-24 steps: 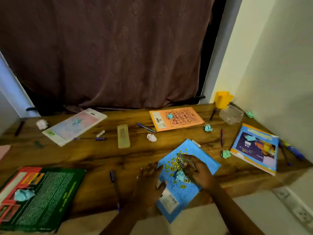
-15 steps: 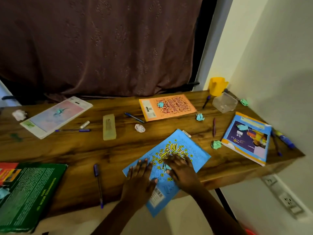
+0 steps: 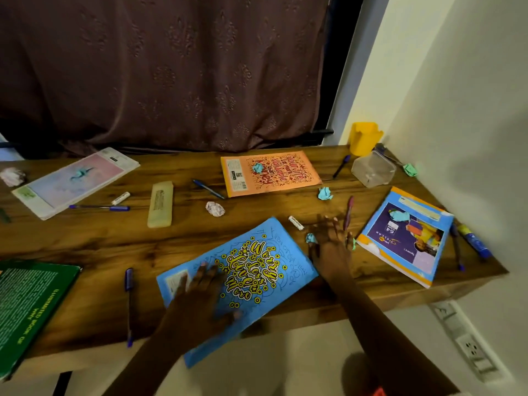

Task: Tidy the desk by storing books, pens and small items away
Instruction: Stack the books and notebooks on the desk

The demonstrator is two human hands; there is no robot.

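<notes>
Blue book (image 3: 257, 270) lies at the wooden desk's (image 3: 100, 247) near edge, under the left hand's (image 3: 197, 298) flat fingers. The right hand (image 3: 331, 244), fingers spread, touches a teal paper ball (image 3: 311, 238).

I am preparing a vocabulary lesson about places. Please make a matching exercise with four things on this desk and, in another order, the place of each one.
Things
1. orange book
2. yellow cup
3. green book
4. blue book with yellow letters

Places
A. under the flat left hand
B. far right corner, next to the wall
C. near left edge of the desk
D. middle of the far side, with a blue paper ball on it

Pairs: 1-D, 2-B, 3-C, 4-A
</notes>
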